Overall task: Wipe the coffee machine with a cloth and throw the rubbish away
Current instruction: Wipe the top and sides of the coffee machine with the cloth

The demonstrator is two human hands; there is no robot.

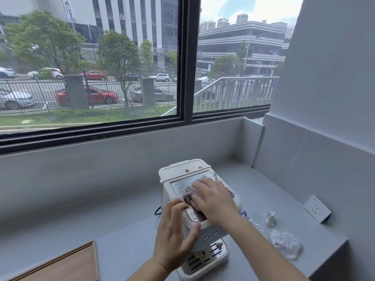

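A white coffee machine (pixel 178 175) stands on the grey counter (pixel 101 224) below the window. My right hand (pixel 213 199) presses a purple-grey cloth (pixel 189 194) flat onto the machine's top panel. My left hand (pixel 176 232) rests against the machine's front left edge, fingers spread, steadying it. Crumpled white rubbish (pixel 286 244) lies on the counter to the right of the machine, with a smaller paper wad (pixel 269 218) behind it. A small scrap (pixel 219 245) sits on the drip tray.
A white wall socket (pixel 317 208) sticks out from the right wall near the rubbish. A wooden board (pixel 67 264) lies at the counter's near left. A black cable (pixel 158 210) runs behind the machine. The window sill wall rises behind.
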